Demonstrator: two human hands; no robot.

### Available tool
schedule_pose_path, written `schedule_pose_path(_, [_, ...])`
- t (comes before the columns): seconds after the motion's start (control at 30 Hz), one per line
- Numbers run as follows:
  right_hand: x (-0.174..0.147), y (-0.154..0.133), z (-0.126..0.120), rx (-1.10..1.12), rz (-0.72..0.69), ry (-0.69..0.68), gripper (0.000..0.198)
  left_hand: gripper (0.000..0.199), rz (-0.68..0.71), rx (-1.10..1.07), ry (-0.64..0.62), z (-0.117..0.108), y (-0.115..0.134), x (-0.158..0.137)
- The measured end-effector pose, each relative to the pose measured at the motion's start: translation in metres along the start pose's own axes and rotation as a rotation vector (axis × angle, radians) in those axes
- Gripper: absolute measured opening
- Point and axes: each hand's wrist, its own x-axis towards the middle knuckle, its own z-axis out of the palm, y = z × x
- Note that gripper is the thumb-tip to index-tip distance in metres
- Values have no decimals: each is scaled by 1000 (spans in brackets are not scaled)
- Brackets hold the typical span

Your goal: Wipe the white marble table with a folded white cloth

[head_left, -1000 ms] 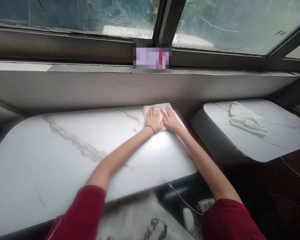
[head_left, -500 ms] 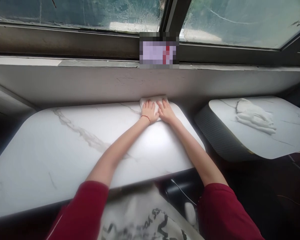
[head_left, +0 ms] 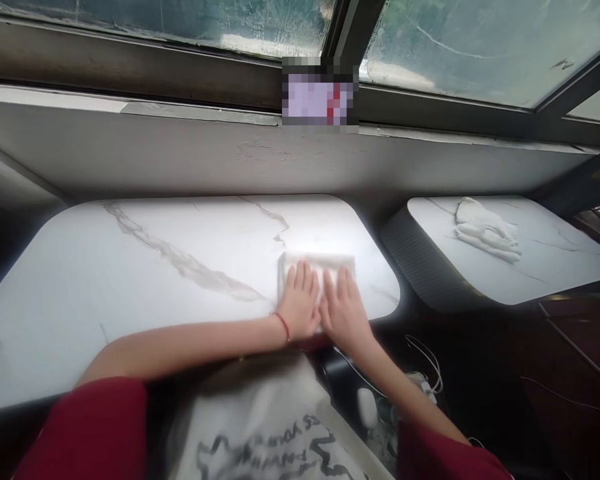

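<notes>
A folded white cloth [head_left: 316, 262] lies on a white marble-patterned table [head_left: 130, 280], near its front right edge. My left hand [head_left: 300, 303], with a red string on the wrist, presses flat on the cloth's left half. Beside it, touching, my right hand [head_left: 344, 308] presses flat on the right half. Fingers of both hands point away from me toward the window. My red sleeves show at the bottom of the view.
A second marble table [head_left: 555, 267] stands to the right with a crumpled white cloth [head_left: 486, 230] on it. A grey sill and window frame [head_left: 180, 113] run behind. Cables and a power strip [head_left: 420, 387] lie on the dark floor between the tables.
Both hands have slid the cloth from the table's far edge by the wall back toward me, to the near edge.
</notes>
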Motion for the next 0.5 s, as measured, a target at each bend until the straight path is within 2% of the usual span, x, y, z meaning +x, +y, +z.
schedule_pose_path(0.1, [-17,-6,-7,16,8,-7,71,74,31,8,-14,-4,9,-12])
schedule_pose_path(0.2, [-8,-3,-3,50,20,-31,74,73,38,-25,-3,-4,1,-5])
schedule_pose_path(0.33, [25,5,11,54,-1,-56,68,74,1,-58,19,2,-24,15])
schedule_pose_path(0.5, [90,11,38,102,-42,-65,58,74,-104,-85,50,3,-69,42])
